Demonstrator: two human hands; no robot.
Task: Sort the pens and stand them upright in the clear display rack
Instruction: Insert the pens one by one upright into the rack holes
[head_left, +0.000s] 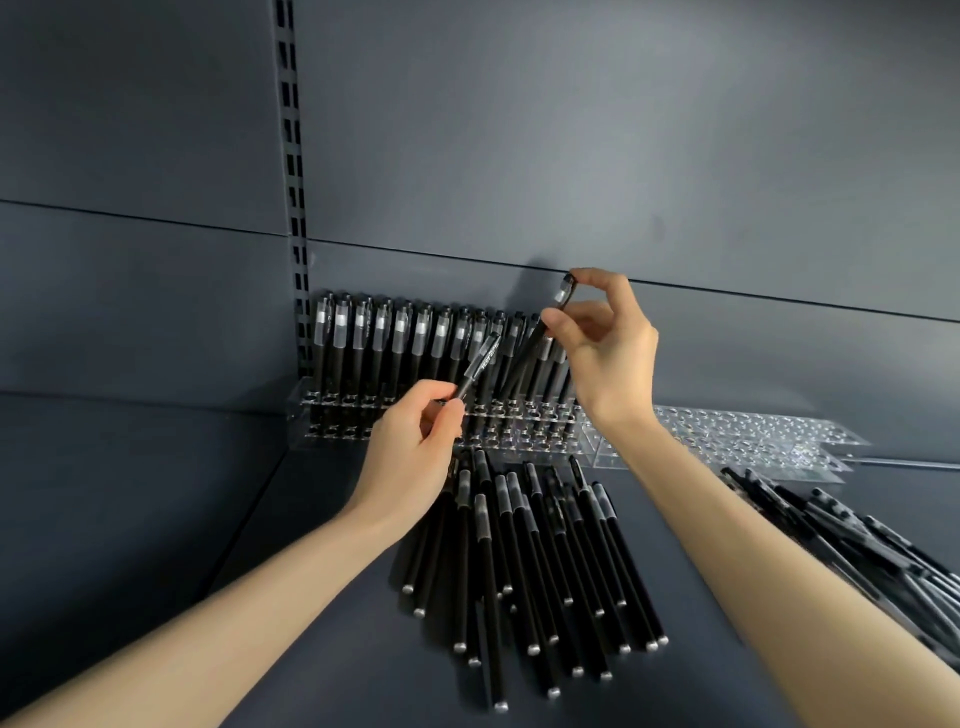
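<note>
The clear rack (332, 436) stands along the back edge of the shelf (701, 691), its left end beside the slotted upright (293, 208); the left part is filled with black pens (400, 343) standing upright, caps up, while the right part shows bare holes.

The left hand (415, 441) pinches one pen (480, 364) near its lower end between thumb and fingers; this pen tilts up to the right, in front of the standing row, and touches no hole that can be seen.

The right hand (608, 353) grasps a second pen (565, 291) near the cap with thumb and forefinger, the other fingers loosely curled; it leans with its cap high to the right and its lower end down toward the rack, just at the right end of the filled row; whether the tip sits in a hole cannot be told.

A loose heap (530, 551) of black pens lies mid-shelf just before the rack, between the two forearms; another heap (857, 540) lies toward the right edge.
</note>
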